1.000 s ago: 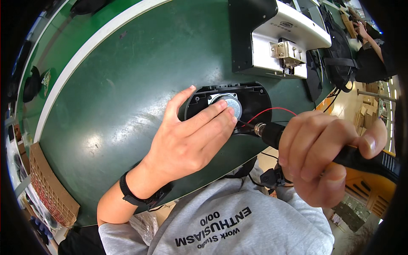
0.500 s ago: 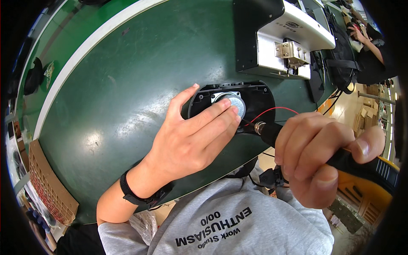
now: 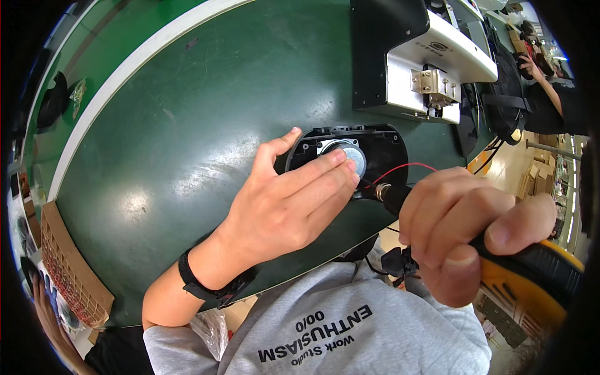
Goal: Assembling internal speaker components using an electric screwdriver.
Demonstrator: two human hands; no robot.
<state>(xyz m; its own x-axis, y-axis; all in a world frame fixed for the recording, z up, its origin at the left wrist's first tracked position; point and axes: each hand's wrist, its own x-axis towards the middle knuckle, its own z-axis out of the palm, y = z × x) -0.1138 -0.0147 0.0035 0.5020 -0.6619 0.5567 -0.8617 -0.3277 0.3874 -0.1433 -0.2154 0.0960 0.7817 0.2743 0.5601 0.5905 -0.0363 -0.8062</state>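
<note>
On the green tabletop lies a curved black plastic housing [image 3: 389, 150] with a round speaker [image 3: 355, 160] set inside, its silver back facing up. My left hand [image 3: 284, 203] holds the speaker down with several fingers on its metal back; one finger spreads to the housing's left rim, and the thumb is hidden. My right hand [image 3: 465, 228] is wrapped round a yellow and black electric screwdriver [image 3: 522, 265], tilted so its tip reaches the speaker's lower right side. The bit's very end is hard to make out by my left fingertips. A red wire [image 3: 409, 165] arcs from the speaker toward my right hand.
A silver and black machine [image 3: 412, 69] with a metal block on its front stands behind the housing at right. A cardboard piece with a grid [image 3: 74, 269] leans at the table's left end. Another person's arm [image 3: 545, 78] shows far right; a hand [image 3: 45, 306] appears far left.
The whole view has shifted slightly, so the housing and machine sit a little farther right. My right hand and screwdriver are slightly closer to the speaker. Another person's hand has come in at far left.
</note>
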